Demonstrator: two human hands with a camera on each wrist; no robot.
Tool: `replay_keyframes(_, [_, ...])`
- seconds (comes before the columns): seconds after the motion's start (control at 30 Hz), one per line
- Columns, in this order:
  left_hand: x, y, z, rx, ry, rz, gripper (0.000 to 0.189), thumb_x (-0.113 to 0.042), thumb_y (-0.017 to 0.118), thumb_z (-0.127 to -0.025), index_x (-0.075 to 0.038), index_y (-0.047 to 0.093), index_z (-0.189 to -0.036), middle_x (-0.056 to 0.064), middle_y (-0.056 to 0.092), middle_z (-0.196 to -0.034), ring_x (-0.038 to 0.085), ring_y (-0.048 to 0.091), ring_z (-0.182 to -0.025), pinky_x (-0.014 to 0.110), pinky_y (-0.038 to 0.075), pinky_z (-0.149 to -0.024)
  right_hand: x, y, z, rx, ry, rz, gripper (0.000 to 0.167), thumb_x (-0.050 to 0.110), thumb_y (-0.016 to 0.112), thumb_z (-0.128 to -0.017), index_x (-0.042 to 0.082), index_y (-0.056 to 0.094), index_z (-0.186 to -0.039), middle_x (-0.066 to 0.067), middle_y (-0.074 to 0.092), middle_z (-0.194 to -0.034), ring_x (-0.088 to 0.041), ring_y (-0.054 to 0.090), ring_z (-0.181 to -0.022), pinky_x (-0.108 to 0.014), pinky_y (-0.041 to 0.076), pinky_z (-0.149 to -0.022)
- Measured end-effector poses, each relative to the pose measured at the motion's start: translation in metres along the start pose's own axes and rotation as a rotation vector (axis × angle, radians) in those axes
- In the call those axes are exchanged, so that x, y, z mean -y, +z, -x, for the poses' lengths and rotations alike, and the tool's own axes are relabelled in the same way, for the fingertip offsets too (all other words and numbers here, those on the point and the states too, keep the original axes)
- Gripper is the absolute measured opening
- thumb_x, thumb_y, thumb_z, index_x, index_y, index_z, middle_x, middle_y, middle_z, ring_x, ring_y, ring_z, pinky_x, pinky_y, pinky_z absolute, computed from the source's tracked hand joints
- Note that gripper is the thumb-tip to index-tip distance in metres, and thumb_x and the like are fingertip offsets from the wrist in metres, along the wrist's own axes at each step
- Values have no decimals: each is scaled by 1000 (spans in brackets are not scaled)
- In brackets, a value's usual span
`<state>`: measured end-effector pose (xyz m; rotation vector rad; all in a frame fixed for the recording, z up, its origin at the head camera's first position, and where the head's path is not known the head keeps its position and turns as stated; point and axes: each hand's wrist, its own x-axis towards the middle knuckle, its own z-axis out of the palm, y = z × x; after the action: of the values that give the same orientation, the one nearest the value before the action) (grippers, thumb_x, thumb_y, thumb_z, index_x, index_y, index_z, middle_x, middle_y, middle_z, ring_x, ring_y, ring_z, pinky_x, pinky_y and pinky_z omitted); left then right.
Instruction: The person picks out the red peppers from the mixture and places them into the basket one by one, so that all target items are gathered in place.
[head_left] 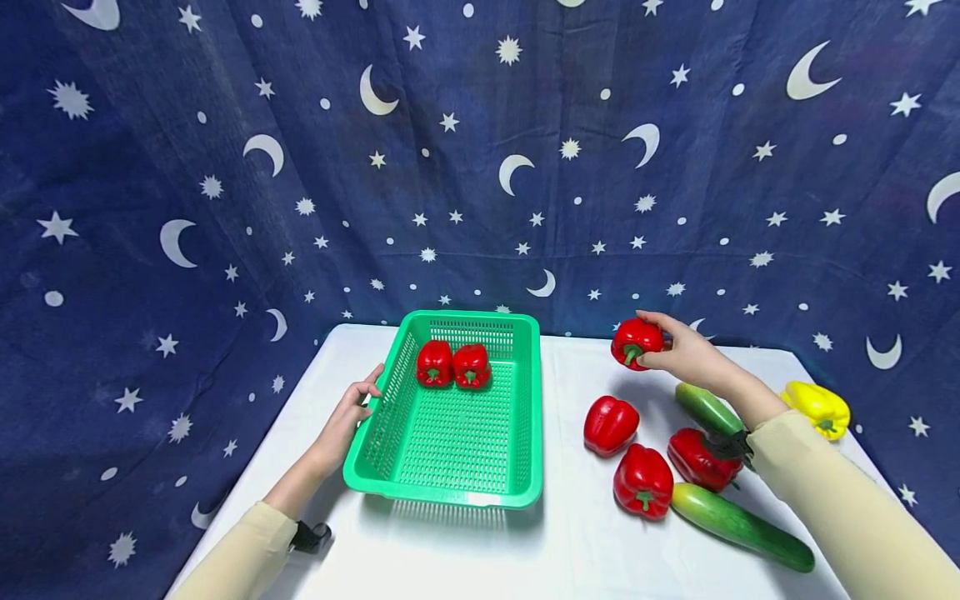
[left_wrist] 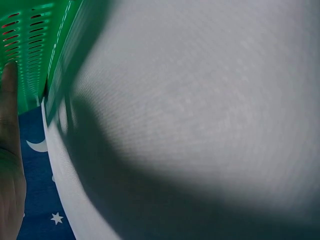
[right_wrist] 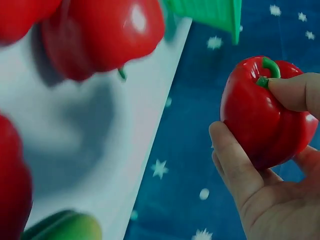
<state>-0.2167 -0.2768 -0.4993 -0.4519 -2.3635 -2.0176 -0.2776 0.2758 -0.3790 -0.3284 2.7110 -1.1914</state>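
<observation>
A red bell pepper [head_left: 637, 342] is held up over the far part of the table by my right hand [head_left: 686, 354]. In the right wrist view, the thumb presses near its green stem and the fingers [right_wrist: 235, 162] support the other side. My left hand [head_left: 347, 425] grips the left rim of a green plastic basket [head_left: 536, 417], with one finger [left_wrist: 9, 100] along its slotted wall in the left wrist view. Two red bell peppers [head_left: 472, 367] sit side by side at the back of the basket.
Right of the basket lie more red bell peppers [head_left: 611, 425], two green cucumbers [head_left: 742, 525] and a yellow bell pepper [head_left: 817, 408] near the right edge. A white cloth covers the table [head_left: 570, 500]. A blue curtain [head_left: 465, 150] with moons and stars hangs behind.
</observation>
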Motion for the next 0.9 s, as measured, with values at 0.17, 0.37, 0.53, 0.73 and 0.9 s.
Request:
replay_keyframes(0.17, [0, 1, 1, -7, 5, -5, 29, 0, 32, -92, 6, 40, -119, 10, 18, -170, 32, 4, -156, 23, 20, -109, 19, 16, -7, 47, -24, -61, 88, 13, 75, -87, 7, 24, -159, -26, 43, -143, -45, 50, -124, -50, 52, -93])
replay_keyframes(0.37, [1, 1, 3, -1, 14, -1, 29, 1, 31, -92, 7, 39, -119, 9, 18, -170, 32, 3, -156, 20, 20, -107, 40, 32, -16, 89, -65, -150, 85, 9, 77, -83, 6, 30, -155, -25, 42, -143, -45, 53, -122, -46, 55, -89])
replay_keyframes(0.53, [2, -1, 2, 5, 13, -24, 29, 0, 31, -93, 5, 39, -120, 8, 17, -170, 31, 2, -156, 15, 23, -105, 57, 46, -25, 121, -94, -243, 84, 4, 78, -81, 3, 33, -152, -24, 42, -141, -44, 54, -120, -44, 57, -86])
replay_keyframes(0.73, [1, -1, 2, 5, 11, -24, 28, 0, 31, -93, 5, 39, -120, 8, 17, -170, 32, 2, -156, 15, 26, -104, 80, 62, -35, 127, -95, -283, 85, 2, 79, -76, 3, 36, -149, -23, 45, -141, -43, 51, -124, -44, 57, -85])
replay_keyframes(0.9, [0, -1, 1, 8, 15, -24, 29, 0, 30, -93, 5, 39, -120, 8, 17, -170, 32, 2, -156, 15, 25, -105, 95, 75, -40, 164, -87, -342, 84, 1, 78, -76, 4, 37, -149, -23, 45, -140, -42, 53, -123, -44, 58, -83])
